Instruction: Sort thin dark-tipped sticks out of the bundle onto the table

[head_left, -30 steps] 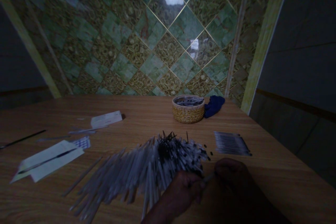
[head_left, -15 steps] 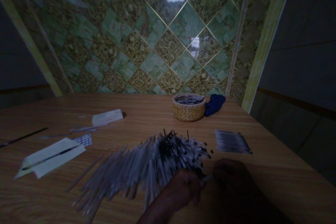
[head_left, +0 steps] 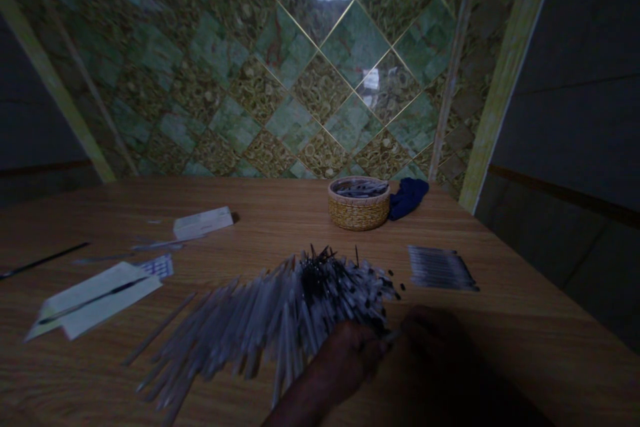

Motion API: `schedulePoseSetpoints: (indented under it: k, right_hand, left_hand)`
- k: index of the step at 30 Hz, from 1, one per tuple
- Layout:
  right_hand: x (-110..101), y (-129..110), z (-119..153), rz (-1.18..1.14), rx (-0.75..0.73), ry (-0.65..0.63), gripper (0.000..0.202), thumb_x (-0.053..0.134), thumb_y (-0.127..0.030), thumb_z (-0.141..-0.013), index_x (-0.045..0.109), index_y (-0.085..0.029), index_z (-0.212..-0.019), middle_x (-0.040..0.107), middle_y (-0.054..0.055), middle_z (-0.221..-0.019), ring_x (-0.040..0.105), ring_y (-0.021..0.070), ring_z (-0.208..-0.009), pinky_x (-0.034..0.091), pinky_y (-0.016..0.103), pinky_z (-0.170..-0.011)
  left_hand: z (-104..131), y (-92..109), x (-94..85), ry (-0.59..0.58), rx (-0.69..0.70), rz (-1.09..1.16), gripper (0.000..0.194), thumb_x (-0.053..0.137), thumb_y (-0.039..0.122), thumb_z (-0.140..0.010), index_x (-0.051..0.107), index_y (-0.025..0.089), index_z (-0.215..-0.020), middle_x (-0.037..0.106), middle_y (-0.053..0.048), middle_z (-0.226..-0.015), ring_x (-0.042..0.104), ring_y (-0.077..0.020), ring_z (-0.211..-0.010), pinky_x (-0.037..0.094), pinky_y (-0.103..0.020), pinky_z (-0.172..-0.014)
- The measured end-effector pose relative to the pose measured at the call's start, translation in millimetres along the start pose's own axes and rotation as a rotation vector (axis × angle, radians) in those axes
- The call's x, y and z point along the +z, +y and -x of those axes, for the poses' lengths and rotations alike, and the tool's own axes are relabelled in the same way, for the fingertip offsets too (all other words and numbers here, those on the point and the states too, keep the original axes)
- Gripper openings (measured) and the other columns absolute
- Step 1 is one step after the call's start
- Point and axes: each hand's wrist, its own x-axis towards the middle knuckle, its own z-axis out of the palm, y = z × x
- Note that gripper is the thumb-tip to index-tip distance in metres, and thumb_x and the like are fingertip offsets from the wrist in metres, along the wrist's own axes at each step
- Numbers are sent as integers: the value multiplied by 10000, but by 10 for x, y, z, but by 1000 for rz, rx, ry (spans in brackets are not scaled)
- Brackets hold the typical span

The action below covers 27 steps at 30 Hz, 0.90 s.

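Nearest you, at the counter's (head_left: 520, 320) near side, your left hand (head_left: 345, 360) has its fingers together, clamped on a short pale tube (head_left: 393, 336). The tube lies between your two hands, its other end reaching your right hand (head_left: 440, 347); that hand is so deep in shadow that you cannot tell whether its fingers are closed

Just beyond your left hand the pile (head_left: 265, 313) of pale, see-through tubes fans out to the left, dark ends bunched towards the right. A loose tube (head_left: 159, 329) lies along its left side, and a few dark bits (head_left: 402, 287) sit by its right edge. Left of the pile is a folded paper (head_left: 110, 290) with a dark pen (head_left: 117, 290) across it, and a checked card (head_left: 161, 266) touches its far corner. A black stick (head_left: 45, 260) lies farther left

Past your right hand, a neat row (head_left: 441, 268) of tubes lies flat, side by side. Farther back on the left are thin strips (head_left: 167, 244) and a white box (head_left: 203, 222). Farther still, the round basket (head_left: 359, 215) holds more tubes, with a navy cloth (head_left: 409, 198) against its right side; behind stands the tiled wall (head_left: 295, 123)
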Motion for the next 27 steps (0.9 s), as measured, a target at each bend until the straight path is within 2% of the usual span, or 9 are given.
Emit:
schedulePoseSetpoints:
  k: [4, 10, 13, 15, 17, 20, 23, 25, 27]
  right_hand:
    - [39, 81, 52, -67, 88, 69, 309, 588, -489, -712, 678, -198, -763, 662, 62, -849, 556, 240, -895, 418, 306, -824]
    - [3, 8, 104, -158, 93, 127, 340, 593, -508, -689, 673, -203, -815, 643, 50, -856, 543, 250, -877, 420, 320, -786]
    - [-65, -111, 36, -162, 34, 51, 238, 529, -409, -744, 611, -191, -695, 590, 23, -712, 533, 198, -721, 415, 284, -656]
    - [-86, -174, 5, -136, -10, -56, 113, 524, -270, -717, 558, -186, -648, 545, -5, -640, 509, 163, -644, 390, 255, -594]
    - [-76, -186, 14, -90, -1, -108, 70, 512, -210, -697, 543, -182, -641, 542, -10, -628, 511, 161, -646, 385, 254, -598]
    - [-30, -104, 74, -79, 94, -1, 179, 541, -340, -750, 607, -176, -723, 615, 31, -773, 548, 213, -813, 407, 302, -745]
    - [-17, -23, 91, -131, 163, 126, 295, 563, -434, -740, 642, -176, -858, 631, 64, -956, 526, 250, -961, 386, 334, -851]
    - [-35, -31, 61, -156, 124, 82, 239, 555, -388, -731, 633, -176, -806, 635, 50, -874, 546, 232, -882, 412, 310, -779]
    - [-55, -75, 28, -175, 40, -44, 140, 554, -309, -706, 601, -183, -742, 613, 14, -745, 550, 191, -746, 416, 272, -672]
  left_hand:
    - [18, 27, -7, -20, 32, -62, 302, 423, 366, -755, 442, 167, -529, 391, 33, -503, 345, -94, -482, 197, -229, -447]
    - [25, 23, -18, -7, 47, -158, 252, 418, 314, -778, 433, 167, -574, 334, 42, -548, 321, -90, -521, 169, -224, -454]
    - [18, 9, -25, 8, 48, -157, 258, 418, 325, -790, 437, 166, -587, 328, 44, -561, 318, -89, -528, 176, -219, -456]
    - [18, 13, -30, 17, 50, -162, 250, 419, 313, -789, 432, 166, -588, 326, 45, -562, 316, -89, -532, 183, -216, -457]
    - [23, 23, -30, 15, 61, -174, 253, 416, 303, -790, 423, 166, -577, 323, 46, -553, 315, -89, -531, 186, -216, -458]
    - [30, 31, -18, 5, 84, -185, 251, 419, 291, -788, 432, 163, -572, 339, 43, -554, 331, -91, -536, 190, -218, -463]
    - [32, 25, -9, 8, 87, -188, 235, 422, 285, -789, 447, 161, -590, 344, 42, -566, 341, -92, -545, 187, -219, -466]
    - [33, 21, -13, 10, 76, -196, 246, 424, 295, -793, 442, 160, -588, 331, 44, -562, 337, -91, -546, 182, -220, -466]
    - [37, 25, -22, 17, 74, -196, 262, 427, 306, -797, 439, 158, -582, 329, 47, -561, 333, -89, -547, 184, -216, -467]
